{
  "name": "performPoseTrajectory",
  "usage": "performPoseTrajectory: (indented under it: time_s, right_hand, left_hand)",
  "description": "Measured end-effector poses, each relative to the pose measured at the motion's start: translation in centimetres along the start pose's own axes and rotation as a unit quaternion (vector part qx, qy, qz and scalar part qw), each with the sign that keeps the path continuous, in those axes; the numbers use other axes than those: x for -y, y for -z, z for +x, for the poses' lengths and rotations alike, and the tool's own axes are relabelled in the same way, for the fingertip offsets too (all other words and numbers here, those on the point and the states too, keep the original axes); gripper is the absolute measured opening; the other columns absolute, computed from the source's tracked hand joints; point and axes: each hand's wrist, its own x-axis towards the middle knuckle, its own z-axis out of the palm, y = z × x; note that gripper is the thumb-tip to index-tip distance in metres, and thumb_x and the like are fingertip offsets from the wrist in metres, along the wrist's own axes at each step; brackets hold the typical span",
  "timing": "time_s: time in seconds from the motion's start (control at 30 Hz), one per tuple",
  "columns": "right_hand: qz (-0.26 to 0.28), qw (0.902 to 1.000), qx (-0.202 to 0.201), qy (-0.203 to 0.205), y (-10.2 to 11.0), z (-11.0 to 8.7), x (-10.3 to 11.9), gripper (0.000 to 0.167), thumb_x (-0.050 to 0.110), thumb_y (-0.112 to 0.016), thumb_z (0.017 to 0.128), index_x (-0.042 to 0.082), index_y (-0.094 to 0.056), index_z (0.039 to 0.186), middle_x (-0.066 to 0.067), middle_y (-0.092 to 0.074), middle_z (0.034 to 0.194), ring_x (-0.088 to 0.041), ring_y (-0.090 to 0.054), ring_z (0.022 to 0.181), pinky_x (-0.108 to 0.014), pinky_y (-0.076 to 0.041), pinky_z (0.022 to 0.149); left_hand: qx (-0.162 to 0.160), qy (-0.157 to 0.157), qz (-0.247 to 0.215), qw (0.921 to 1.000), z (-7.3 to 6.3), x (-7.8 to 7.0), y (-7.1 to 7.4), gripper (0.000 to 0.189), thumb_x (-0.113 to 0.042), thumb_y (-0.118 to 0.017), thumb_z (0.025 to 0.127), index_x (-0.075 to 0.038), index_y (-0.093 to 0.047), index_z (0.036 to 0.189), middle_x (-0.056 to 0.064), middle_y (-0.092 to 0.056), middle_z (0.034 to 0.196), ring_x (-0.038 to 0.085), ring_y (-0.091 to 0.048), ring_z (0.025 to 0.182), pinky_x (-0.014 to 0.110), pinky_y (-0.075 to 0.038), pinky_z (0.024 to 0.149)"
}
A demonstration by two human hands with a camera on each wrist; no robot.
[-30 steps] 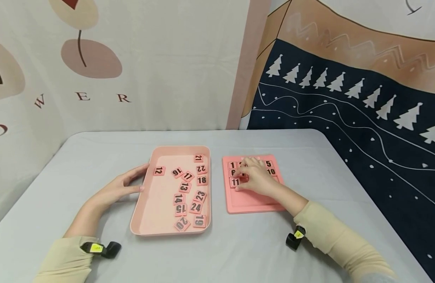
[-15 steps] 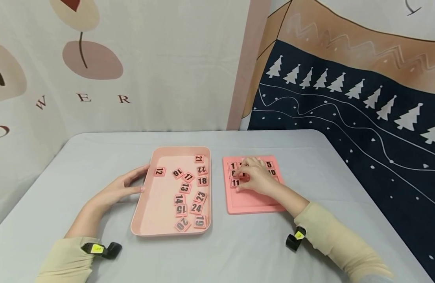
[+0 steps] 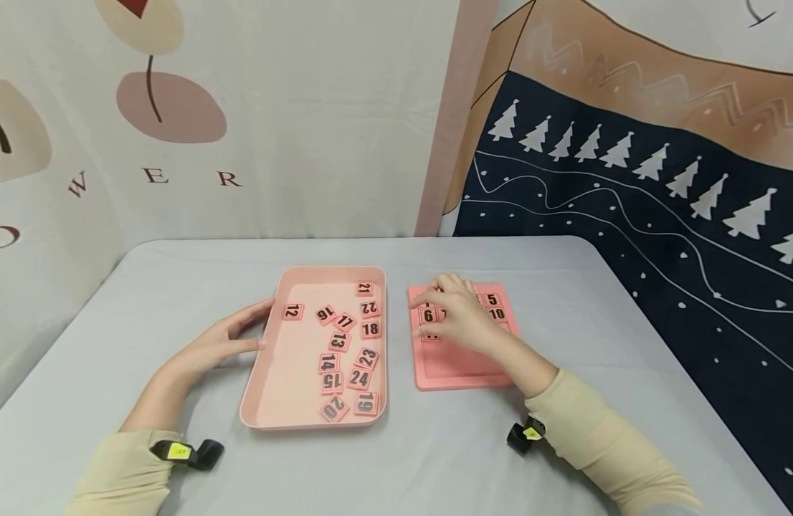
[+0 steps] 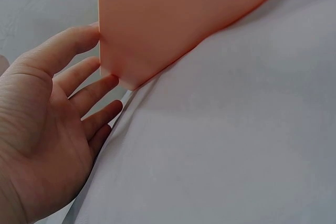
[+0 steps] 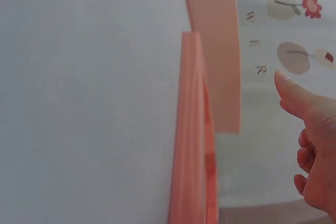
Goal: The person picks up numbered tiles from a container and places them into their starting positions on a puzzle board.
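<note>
Pink board [image 3: 454,365] and paler tray [image 3: 283,380] stand near each other on the grey tablecloth [image 3: 422,459], and I watch both from afar; the right hand [image 3: 461,315] has just shifted leftward, its fingertips now at the board's left edge, thumb and fingers apart with nothing between them that I can make out; the left hand [image 3: 216,344] has stayed at the tray's left side, fingers loose and nearly straight, touching the rim without curling round it.

I judge the shift to be a letting-go; tile 11 [image 3: 430,338] lies on the board just below tile 6 [image 3: 428,315], so the laying-out seems to have reached that number; tile 12 [image 3: 293,311] lies turned sideways in the tray, well apart from most of the loose tiles [image 3: 339,341], and all of these have kept their places.

Much is kept from me; the right hand hides the middle of the board, though tile 5 [image 3: 492,299] and tile 10 [image 3: 497,314] stay readable; its thumb crosses the top of tile 11, so I cannot tell whether that sits flat; the left wrist view shows only part of the tray's outer wall; the right wrist view has the board nearly edge-on and blurred, the hand cut off at the border, and no tile face in sight.
</note>
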Motion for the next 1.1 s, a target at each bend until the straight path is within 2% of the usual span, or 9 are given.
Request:
performPoseTrajectory:
  time_s: [0.37, 0.6, 0.87, 1.1]
  right_hand:
    - [0.027, 0.9993, 0.02, 0.015, -1.4, 1.2, 3.3, 0.041, 0.028, -0.087, 0.067, 0.018, -0.074, 0.104, 0.006, -0.042, 0.093, -0.015, -0.036, 0.091, -0.037, -0.028, 0.084]
    - [0.029, 0.9982, 0.031, 0.041, -2.8, 2.4, 5.2, 0.037, 0.028, -0.086, 0.07, 0.021, -0.074, 0.104, 0.007, -0.043, 0.093, -0.013, -0.035, 0.09, -0.035, -0.028, 0.082]
    - [0.034, 0.9956, 0.072, 0.049, -4.9, 5.6, 7.5, 0.041, 0.035, -0.084, 0.072, 0.022, -0.073, 0.109, 0.004, -0.048, 0.097, -0.01, -0.037, 0.094, -0.033, -0.026, 0.086]
    - [-0.003, 0.993, 0.108, 0.048, -5.7, 8.9, 8.6, 0.043, 0.042, -0.08, 0.075, 0.026, -0.07, 0.114, 0.006, -0.048, 0.103, -0.011, -0.04, 0.104, -0.033, -0.026, 0.095]
  left_hand:
    - [0.001, -0.001, 0.001, 1.0, 0.1, 0.0, 0.0, 0.069, -0.014, -0.066, 0.091, -0.004, -0.03, 0.15, 0.016, -0.029, 0.152, 0.035, -0.019, 0.14, 0.006, -0.025, 0.097]
    - [0.002, -0.002, -0.003, 1.0, 0.0, 0.0, 0.0, 0.069, -0.013, -0.065, 0.092, -0.004, -0.029, 0.15, 0.017, -0.029, 0.152, 0.032, -0.02, 0.14, 0.007, -0.025, 0.097]
    - [-0.002, 0.003, 0.004, 1.0, -0.1, -0.2, 0.1, 0.071, -0.014, -0.066, 0.091, -0.004, -0.029, 0.15, 0.016, -0.028, 0.153, 0.035, -0.018, 0.14, 0.006, -0.024, 0.097]
    - [0.004, -0.007, -0.006, 1.0, 0.0, 0.1, 0.2, 0.069, -0.013, -0.065, 0.091, -0.007, -0.03, 0.15, 0.014, -0.029, 0.153, 0.034, -0.019, 0.14, 0.007, -0.025, 0.098]
